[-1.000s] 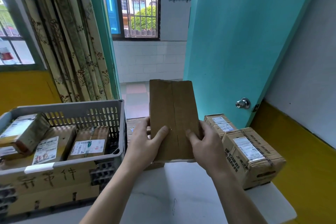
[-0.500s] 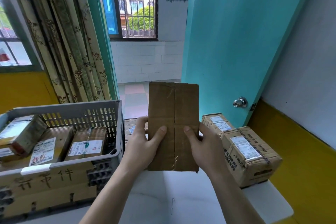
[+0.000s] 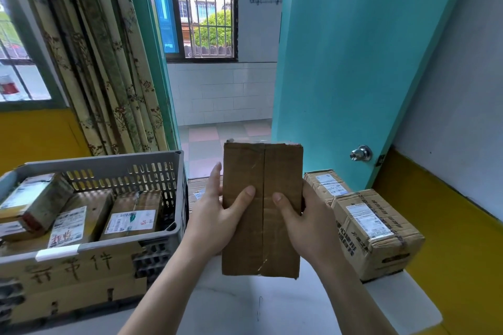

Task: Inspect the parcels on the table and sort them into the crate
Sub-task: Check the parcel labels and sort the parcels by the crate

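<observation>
Brown cardboard parcel (image 3: pixel 262 209) held upright above the desk (image 3: pixel 245 304), plain taped face toward the camera, tape seam running down the middle. No label visible on this side.

Left hand (image 3: pixel 217 215): grip wraps the parcel's left edge, thumb across the front face, fingers behind. Right hand (image 3: pixel 304 217): same on the right edge, thumb on the front, fingers hidden behind the box. Both grips are grasping the parcel; bottom edge is clear of the desk surface.

Grey plastic crate (image 3: pixel 109 166) sits on the desk to the left, slotted walls, cardboard sheet with handwritten characters (image 3: pixel 73 266) across its near side. Inside: several labelled parcels, one leaning tilted at far left (image 3: pixel 32 198), two lying flat side by side (image 3: pixel 81 220) (image 3: pixel 133 217), labels up.

Right of the held parcel, two more cartons remain on the desk: a large taped one (image 3: pixel 378 231) with white label on top and printed text on the side, and a smaller one (image 3: pixel 326 185) just behind it, touching or nearly so. Another flat carton (image 3: pixel 198 187) is partly hidden behind the left hand, between crate and held parcel.

Background: teal door (image 3: pixel 353 62) with metal knob (image 3: pixel 360 153), floral curtain (image 3: pixel 103 62), barred window (image 3: pixel 206 8).
</observation>
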A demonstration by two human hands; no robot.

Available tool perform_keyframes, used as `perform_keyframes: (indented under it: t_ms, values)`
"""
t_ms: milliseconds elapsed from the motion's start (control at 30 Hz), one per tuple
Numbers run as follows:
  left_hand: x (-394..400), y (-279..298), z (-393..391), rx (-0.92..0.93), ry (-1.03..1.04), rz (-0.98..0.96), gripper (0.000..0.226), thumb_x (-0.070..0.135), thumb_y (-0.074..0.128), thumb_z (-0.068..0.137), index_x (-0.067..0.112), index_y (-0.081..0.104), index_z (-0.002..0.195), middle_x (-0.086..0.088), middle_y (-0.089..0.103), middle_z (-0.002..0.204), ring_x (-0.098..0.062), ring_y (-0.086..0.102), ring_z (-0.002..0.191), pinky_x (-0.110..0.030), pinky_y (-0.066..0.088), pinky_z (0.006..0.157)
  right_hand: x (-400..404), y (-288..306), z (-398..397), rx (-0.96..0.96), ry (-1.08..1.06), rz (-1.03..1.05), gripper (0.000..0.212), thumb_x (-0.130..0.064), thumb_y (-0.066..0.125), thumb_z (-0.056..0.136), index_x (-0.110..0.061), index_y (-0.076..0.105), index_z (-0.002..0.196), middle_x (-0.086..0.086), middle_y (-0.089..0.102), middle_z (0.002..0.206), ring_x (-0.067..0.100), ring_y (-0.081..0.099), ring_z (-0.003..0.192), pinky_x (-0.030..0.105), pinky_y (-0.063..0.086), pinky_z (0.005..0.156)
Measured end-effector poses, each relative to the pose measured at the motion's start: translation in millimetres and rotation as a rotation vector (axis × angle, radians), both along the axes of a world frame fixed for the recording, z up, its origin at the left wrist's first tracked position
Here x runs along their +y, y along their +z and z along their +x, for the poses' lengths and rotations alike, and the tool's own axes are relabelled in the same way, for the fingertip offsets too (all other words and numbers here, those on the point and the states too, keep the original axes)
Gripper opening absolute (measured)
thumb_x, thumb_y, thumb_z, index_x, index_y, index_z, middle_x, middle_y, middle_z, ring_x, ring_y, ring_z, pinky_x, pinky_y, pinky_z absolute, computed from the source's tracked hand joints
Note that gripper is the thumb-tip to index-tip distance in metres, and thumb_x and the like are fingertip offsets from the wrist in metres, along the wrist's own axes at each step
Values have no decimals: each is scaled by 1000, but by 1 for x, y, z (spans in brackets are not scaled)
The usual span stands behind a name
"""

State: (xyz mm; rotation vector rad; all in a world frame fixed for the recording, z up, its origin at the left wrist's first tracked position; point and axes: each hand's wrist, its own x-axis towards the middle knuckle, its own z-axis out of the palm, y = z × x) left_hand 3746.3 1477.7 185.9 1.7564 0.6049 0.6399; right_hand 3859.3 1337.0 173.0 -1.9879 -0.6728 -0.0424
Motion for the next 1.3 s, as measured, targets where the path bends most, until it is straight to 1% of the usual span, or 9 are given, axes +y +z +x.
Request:
perform_keyframes:
  t_ms: [133,267,367,567,700,867,1100,1233,1300]
  values:
    - [3,7,-2,38,92,72,12,54,68,91,50,60,98,18,72,102,-6,71,94,-41,61,87,2,-1,-3,-13,45,-3,37,-42,67,93,-28,64,128,-17,71,106,4,65,92,1,39,70]
    - [3,0,-4,43,76,44,12,43,69,95,44,60,101,22,72,99,0,70,93,-35,61,87,2,2,0,47,54,35,27,-46,69,91,-31,68,114,-20,70,102,1,67,94,11,54,75]
    - [3,-6,-7,44,54,35,18,35,71,95,39,63,110,23,73,99,5,70,92,-33,60,87,1,9,3,38,19,67,37,-64,59,84,-29,68,92,-19,70,85,-2,66,84,1,44,65]
    - [2,-15,-7,40,37,68,25,37,77,91,32,64,113,14,76,99,1,71,90,-45,60,88,1,12,0,-60,-6,1,67,-58,51,94,-28,42,153,-6,71,122,16,68,111,-8,35,68]
    - [2,-13,-7,36,55,19,47,74,69,76,40,64,108,11,76,100,-11,74,94,-49,62,85,2,7,-3,-128,22,17,61,-59,50,94,-29,51,147,-4,74,117,19,70,105,24,54,86]
    - [1,2,-2,145,94,124,58,79,44,75,30,59,102,12,68,93,-15,66,92,-43,57,88,2,4,-7,-154,17,2,63,-58,49,91,-27,53,146,0,76,114,21,70,102,11,40,76]
    - [0,1,2,127,108,97,42,71,49,78,37,57,100,18,66,93,-7,64,92,-43,58,88,2,3,-2,-138,23,26,55,-53,53,92,-22,63,136,0,77,107,19,70,96,-5,37,70]
    - [-2,1,4,116,127,132,49,72,47,79,32,58,105,15,66,94,-14,66,95,-39,57,87,5,3,-3,-93,65,35,59,-52,51,95,-28,47,149,-8,70,126,14,66,112,15,45,87]
    - [-3,0,5,80,104,90,52,73,41,84,29,61,102,12,69,96,-10,67,96,-28,56,86,7,1,-1,-26,66,42,56,-47,53,98,-28,39,148,-15,67,120,14,65,113,12,43,81]
